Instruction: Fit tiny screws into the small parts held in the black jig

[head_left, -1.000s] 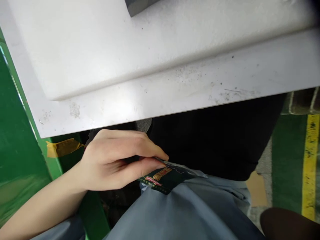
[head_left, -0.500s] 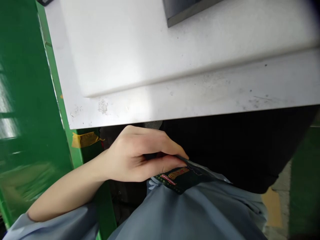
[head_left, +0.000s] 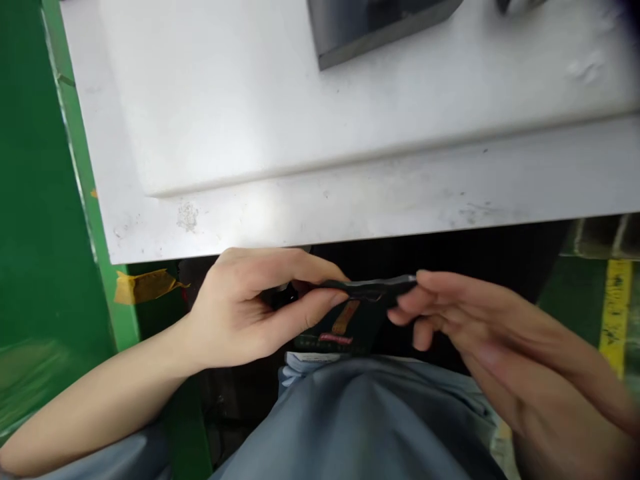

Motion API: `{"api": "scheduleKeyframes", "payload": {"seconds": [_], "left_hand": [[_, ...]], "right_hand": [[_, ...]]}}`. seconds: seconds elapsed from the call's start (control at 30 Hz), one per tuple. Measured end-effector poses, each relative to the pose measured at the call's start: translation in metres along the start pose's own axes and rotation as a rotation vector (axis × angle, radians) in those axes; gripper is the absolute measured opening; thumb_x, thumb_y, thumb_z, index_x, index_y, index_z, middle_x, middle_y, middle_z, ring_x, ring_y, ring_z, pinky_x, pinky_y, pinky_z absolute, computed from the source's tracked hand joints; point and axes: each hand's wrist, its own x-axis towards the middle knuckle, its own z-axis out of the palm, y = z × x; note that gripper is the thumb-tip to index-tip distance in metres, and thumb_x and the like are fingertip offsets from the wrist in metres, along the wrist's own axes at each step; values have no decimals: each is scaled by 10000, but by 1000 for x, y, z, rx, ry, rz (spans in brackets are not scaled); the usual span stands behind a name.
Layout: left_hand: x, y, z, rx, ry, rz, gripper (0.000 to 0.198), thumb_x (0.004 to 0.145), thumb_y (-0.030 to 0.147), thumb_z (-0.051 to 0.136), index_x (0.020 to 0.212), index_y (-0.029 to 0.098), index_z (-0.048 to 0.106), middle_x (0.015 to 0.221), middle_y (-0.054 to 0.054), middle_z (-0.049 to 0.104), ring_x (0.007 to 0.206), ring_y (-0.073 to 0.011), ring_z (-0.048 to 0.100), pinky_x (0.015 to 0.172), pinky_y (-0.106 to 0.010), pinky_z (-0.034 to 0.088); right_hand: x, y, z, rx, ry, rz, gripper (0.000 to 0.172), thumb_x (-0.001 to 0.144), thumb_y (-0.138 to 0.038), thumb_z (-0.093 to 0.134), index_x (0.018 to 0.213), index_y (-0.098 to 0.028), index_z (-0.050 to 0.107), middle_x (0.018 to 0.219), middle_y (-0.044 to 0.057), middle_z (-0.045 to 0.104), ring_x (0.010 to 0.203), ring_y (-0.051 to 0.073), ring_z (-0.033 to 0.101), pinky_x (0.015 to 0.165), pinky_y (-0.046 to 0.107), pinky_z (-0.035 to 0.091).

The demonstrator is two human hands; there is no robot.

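- Our left hand (head_left: 245, 307) pinches the left end of a dark printed foil packet (head_left: 345, 333), with the thumb below and the fingers (head_left: 305, 267) closed over the top.
- Our right hand (head_left: 500, 333) is at the packet's right end, its fingers (head_left: 450, 293) loosely curled and slightly spread. Their tips meet the packet, but we cannot tell whether they are gripping it.
- The packet sits between our hands, just above the front of our blue-grey work jacket (head_left: 360, 413) and below the edge of the bench. Its top edge faces up, and gold and pink print shows on its face.
- Ahead of us lies a white bench top (head_left: 210, 120), with a dark grey block (head_left: 375, 27) on it.
- A green frame (head_left: 85, 200) runs along the bench's left side, with yellow tape (head_left: 145, 287) stuck on it.
- A yellow floor stripe (head_left: 615, 313) shows at right.
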Motion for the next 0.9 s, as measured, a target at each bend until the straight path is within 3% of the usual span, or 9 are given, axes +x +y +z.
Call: {"api": "scheduleKeyframes", "payload": {"seconds": [0.1,0.23,0.33,0.47,0.53,0.63,0.73,0.9], "left_hand": [[-1,0,3,113,73,-9,200,829,88,706,967,233,714,886,73,761,660,-34,672,665,-89,540],[1,1,8,114,7,-45,172,846,107,687,970,224,715,869,48,771,644,-55,690,654,-103,555],[1,3,14,55,-48,-99,165,871,123,664,993,221,719,887,35,778,703,-71,717,649,-107,563],[-2,3,24,-133,-113,-330,306,823,206,754,1117,237,675,937,33,776,783,-102,741,689,-137,587],[-4,2,28,-229,-152,-432,192,843,233,738,1030,222,693,866,32,774,748,-111,742,654,-150,583],[-5,-1,30,-263,-116,-448,42,873,233,704,849,199,713,774,31,756,692,-100,720,619,-147,561],[-3,-2,30,-272,-35,-441,29,847,212,731,820,202,726,767,37,752,673,-84,705,603,-126,544],[3,-5,33,-353,-29,-493,29,827,190,751,851,190,736,778,23,767,693,-78,711,623,-101,542]], "right_hand": [[16,1,1,163,3,-92,345,995,-185,450,1249,-309,648,883,2,556,795,103,561,727,207,499],[31,12,6,129,-91,-106,343,902,-270,663,1240,-331,663,1097,31,614,867,128,584,758,242,518],[39,17,14,125,-115,-104,216,840,-212,736,1037,-301,750,986,27,666,844,140,620,710,241,532],[48,21,24,168,-17,-130,163,837,-166,734,917,-303,771,900,0,680,771,105,619,654,202,523],[50,23,26,202,18,-133,142,830,-190,745,904,-309,770,898,-9,684,727,89,608,585,179,501],[53,24,27,250,-5,-88,123,830,-264,750,950,-294,756,900,1,702,713,96,631,569,188,519],[53,26,30,280,-86,-7,290,761,-300,811,1034,-252,724,896,25,730,774,147,685,653,253,578],[49,37,35,318,-85,79,212,764,-330,804,890,-192,705,738,6,688,581,102,604,465,205,509]]}}
